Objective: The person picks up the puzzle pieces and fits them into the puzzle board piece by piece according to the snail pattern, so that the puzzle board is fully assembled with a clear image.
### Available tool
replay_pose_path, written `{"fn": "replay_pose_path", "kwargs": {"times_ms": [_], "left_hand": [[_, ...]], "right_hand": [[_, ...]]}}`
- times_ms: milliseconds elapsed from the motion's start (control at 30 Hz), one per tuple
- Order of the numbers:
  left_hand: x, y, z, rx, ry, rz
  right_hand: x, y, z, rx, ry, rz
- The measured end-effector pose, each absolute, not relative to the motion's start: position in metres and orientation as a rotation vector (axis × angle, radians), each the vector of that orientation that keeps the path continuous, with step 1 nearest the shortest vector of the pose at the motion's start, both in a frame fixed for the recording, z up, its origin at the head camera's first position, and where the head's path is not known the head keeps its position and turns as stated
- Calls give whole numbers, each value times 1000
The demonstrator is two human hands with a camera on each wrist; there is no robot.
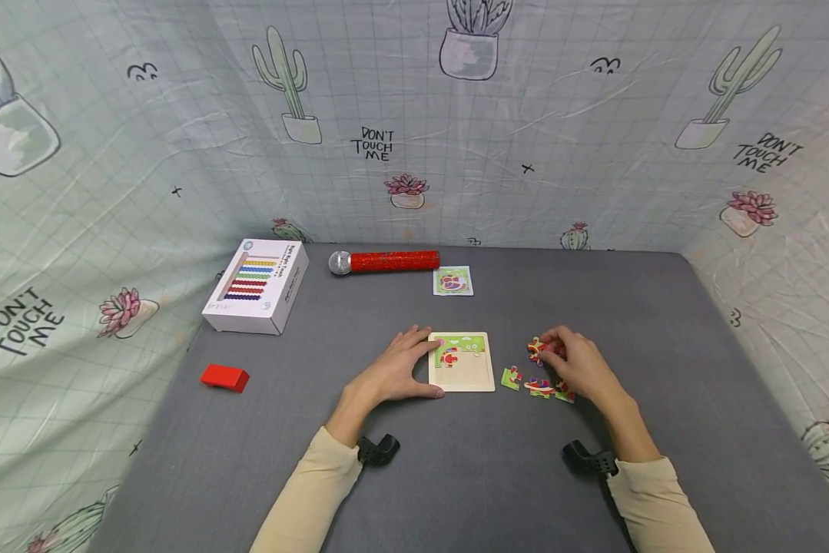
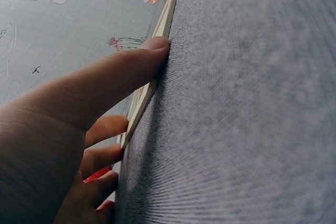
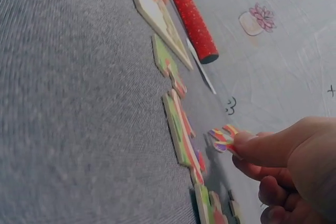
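Table: while it runs grey beneath everything, a white box sits far left.
Left hand: spread wide, thumb touching the near edge of the board, fingers at its left.
Right hand: pinching one puzzle piece, right of the board.
Board: flat between the hands (partly filled, far side and left).
Loose pieces: lying just right of the board.

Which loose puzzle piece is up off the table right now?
The red, yellow and purple piece, pinched in the right hand; the other visible loose pieces lie on the grey table.
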State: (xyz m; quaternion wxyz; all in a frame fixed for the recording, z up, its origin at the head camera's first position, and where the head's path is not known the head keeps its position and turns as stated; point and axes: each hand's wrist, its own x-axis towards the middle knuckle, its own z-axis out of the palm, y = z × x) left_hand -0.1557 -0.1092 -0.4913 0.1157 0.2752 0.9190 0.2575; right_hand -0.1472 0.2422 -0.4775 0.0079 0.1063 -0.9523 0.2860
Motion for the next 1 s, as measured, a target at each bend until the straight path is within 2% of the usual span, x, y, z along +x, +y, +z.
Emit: {"fn": "replay_pose_path", "kwargs": {"times_ms": [500, 1000], "left_hand": [[-155, -110, -491, 800, 2696, 747], [-156, -109, -492, 792, 2699, 728]], "right_hand": [[-149, 215, -469, 337, -2926, 977], [-152, 177, -474, 471, -2905, 1088]]}}
